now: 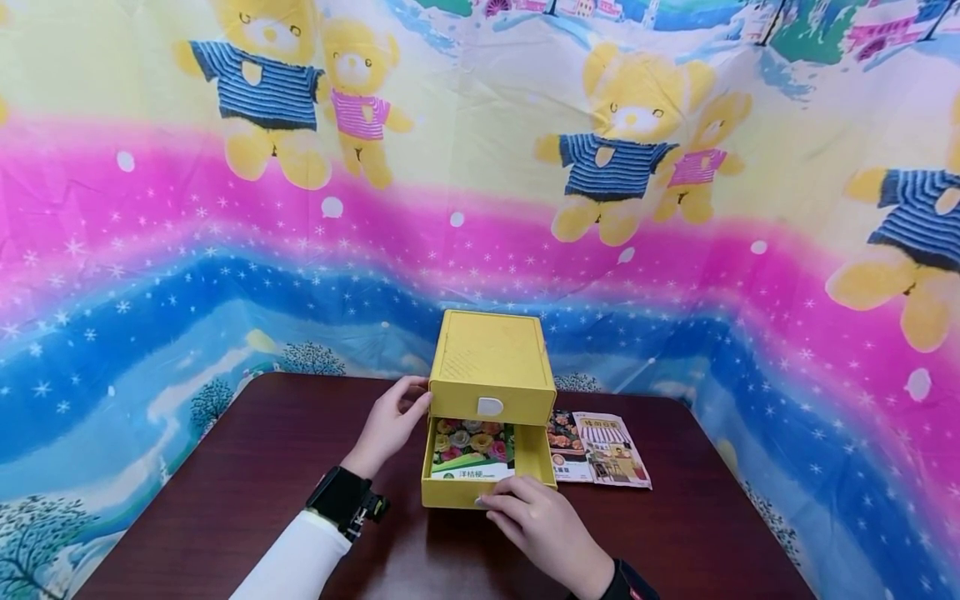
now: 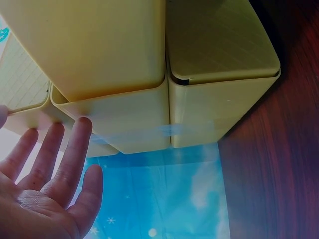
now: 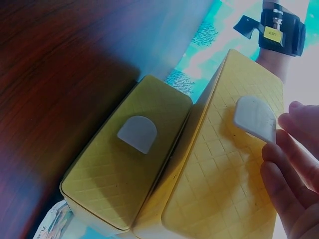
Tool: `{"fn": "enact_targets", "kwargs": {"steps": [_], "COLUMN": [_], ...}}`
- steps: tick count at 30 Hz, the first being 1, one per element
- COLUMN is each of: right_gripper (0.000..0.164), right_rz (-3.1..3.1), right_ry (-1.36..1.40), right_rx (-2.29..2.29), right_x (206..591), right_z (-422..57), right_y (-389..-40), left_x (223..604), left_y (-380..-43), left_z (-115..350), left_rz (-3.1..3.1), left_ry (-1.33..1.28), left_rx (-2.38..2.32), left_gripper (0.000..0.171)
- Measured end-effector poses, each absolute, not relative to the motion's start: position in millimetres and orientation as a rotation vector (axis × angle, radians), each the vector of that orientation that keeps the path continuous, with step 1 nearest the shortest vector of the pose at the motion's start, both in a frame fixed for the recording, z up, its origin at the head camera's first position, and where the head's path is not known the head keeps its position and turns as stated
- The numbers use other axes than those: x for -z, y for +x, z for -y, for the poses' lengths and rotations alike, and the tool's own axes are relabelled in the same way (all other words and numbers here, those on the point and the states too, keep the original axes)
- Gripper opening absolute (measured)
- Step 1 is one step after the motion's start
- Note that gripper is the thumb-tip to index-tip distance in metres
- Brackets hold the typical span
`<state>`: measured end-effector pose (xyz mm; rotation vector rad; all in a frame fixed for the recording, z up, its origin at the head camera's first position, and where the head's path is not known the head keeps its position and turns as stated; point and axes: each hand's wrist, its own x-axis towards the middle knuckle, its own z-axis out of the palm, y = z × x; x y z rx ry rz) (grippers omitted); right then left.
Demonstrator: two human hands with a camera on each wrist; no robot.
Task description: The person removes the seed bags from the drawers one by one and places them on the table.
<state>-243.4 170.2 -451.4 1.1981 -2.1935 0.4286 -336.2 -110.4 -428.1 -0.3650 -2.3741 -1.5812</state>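
Note:
A yellow drawer cabinet (image 1: pixel 491 350) stands on the table. Its top drawer is closed, while the drawer (image 1: pixel 534 457) below is pulled out. Inside that drawer lies a packet (image 1: pixel 474 442) printed with colourful flowers. My right hand (image 1: pixel 543 525) pinches the pale handle (image 3: pixel 253 117) on its front between thumb and fingertips. My left hand (image 1: pixel 392 423) steadies the cabinet's left side, its fingers fairly straight along the wall and the thumb near the front corner. In the right wrist view, another closed drawer (image 3: pixel 119 174) with a white handle sits beneath the pulled-out one.
Two printed packets lie on the dark table (image 1: pixel 300 450) to the cabinet's right: one with orange flowers (image 1: pixel 567 437), the other with a striped awning (image 1: pixel 613 454). A cloth (image 1: pixel 480 167) with teddy bears hangs behind the table and along its sides.

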Motion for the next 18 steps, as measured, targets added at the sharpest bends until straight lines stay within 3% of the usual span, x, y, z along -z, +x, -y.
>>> {"fn": "enact_targets", "kwargs": {"steps": [18], "right_gripper": [0.016], "right_rz": [2.188], "right_ry": [1.289], "right_rx": [-0.452], "right_x": [440], "right_z": [-175], "right_y": [-244], "left_x": [427], "left_y": [-336], "left_z": [110], "left_rz": [2.387], "left_ry": [-0.369], "left_rx": [1.56], "left_gripper": [0.034]}}
